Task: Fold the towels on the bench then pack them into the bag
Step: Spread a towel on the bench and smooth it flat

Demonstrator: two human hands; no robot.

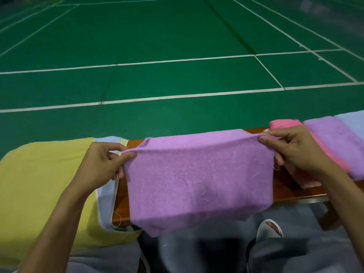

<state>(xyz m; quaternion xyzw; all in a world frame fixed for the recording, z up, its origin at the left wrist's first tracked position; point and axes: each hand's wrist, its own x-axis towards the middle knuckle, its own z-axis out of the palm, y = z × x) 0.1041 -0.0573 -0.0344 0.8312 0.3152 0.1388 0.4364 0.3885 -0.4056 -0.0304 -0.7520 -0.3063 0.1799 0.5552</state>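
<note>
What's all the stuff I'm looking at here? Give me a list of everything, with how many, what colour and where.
held purple towel: one, purple, stretched between both hands over the bench's front edge
pink towel: one, pink, on the bench at right
second purple towel: one, purple, beside the pink one, further right
light blue towel: one, pale blue, far right edge
yellow bag: one, yellow with pale blue and cream trim, left end of the bench
bench: one, brown wood, across the middle
court floor: green with white lines, beyond the bench
slipper: one visible, white, bottom right
trousers: grey, bottom
left hand: pinches the held towel's left corner
right hand: pinches its right corner
</note>
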